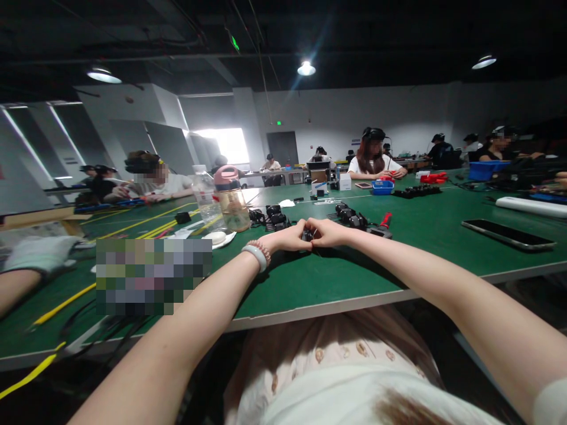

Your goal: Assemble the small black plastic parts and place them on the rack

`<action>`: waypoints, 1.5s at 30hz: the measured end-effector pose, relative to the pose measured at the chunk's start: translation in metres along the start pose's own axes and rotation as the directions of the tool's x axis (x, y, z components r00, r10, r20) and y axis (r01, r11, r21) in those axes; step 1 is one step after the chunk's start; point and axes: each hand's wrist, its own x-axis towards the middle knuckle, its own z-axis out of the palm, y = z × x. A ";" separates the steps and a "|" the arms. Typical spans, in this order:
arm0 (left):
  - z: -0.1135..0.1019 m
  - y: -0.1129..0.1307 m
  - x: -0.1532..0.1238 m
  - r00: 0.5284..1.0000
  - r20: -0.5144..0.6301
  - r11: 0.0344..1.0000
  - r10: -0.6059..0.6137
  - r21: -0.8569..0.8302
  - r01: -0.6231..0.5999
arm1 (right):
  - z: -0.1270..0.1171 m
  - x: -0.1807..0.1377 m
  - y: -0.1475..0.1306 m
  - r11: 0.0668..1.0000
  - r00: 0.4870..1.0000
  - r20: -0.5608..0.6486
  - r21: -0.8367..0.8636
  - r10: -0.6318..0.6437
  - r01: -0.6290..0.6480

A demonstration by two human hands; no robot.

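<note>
My left hand (293, 238) and my right hand (328, 232) meet above the green table, fingertips together. Between them they grip a small black part (307, 235), mostly covered by my fingers, so its kind does not show. Just behind my left hand lies a cluster of black blocky pieces (275, 217). A similar row of black pieces (351, 216) sits beyond my right hand. Close to that row is a tool with a red handle (386, 221); its working end is partly hidden by my right forearm.
A pink-lidded bottle (233, 206) and a clear plastic bottle (206, 198) stand left of centre. A phone (508, 234) lies at the right. A blue bin (383, 188) is across the green table (434, 236). Another person's gloved hand (39, 254) is at far left.
</note>
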 end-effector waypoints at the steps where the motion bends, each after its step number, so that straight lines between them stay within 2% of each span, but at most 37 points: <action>1: 0.000 0.000 0.000 1.000 -0.001 1.000 -0.001 -0.003 0.001 | 0.000 0.000 0.000 1.000 1.000 0.001 0.005 0.000 0.000; 20: 0.002 -0.003 0.001 1.000 -0.010 1.000 -0.004 -0.023 0.003 | -0.003 -0.001 -0.002 0.998 0.998 0.026 -0.014 0.059 -0.059; 29: 0.001 0.000 0.000 1.000 -0.003 1.000 -0.002 -0.030 0.002 | -0.003 -0.001 -0.003 1.000 1.000 0.002 -0.003 0.014 -0.014; 45: 0.001 0.000 0.000 0.999 0.002 0.999 -0.049 -0.007 0.049 | -0.005 -0.002 -0.004 0.999 0.999 0.019 0.014 0.029 -0.029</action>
